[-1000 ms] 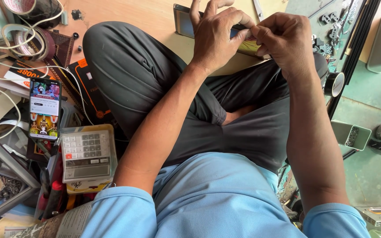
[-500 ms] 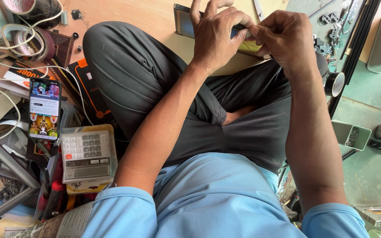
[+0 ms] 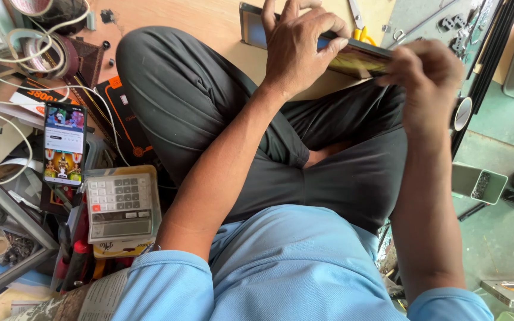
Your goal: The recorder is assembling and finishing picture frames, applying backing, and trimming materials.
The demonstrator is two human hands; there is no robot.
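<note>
left hand [image 3: 297, 50]: back up, fingers curled over the top edge of the panel [image 3: 352, 56], gripping it.
right hand [image 3: 426, 77]: knuckles up, fingers pinched shut on the panel's right end.
panel: thin, dark, held flat above the knees, over the wooden floor [image 3: 209, 21].
arms: both bent, forearms reaching forward.
left side: phone [image 3: 64, 142], calculator [image 3: 121, 202].

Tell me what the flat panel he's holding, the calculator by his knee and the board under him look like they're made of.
Flat panel: likely glass in a thin dark frame, since its face is glossy and reflective; the left hand and right hand grip it.
Calculator: probably plastic, with matte grey moulded keys.
Board: seemingly plywood or laminate, with a smooth tan wood grain.
</note>
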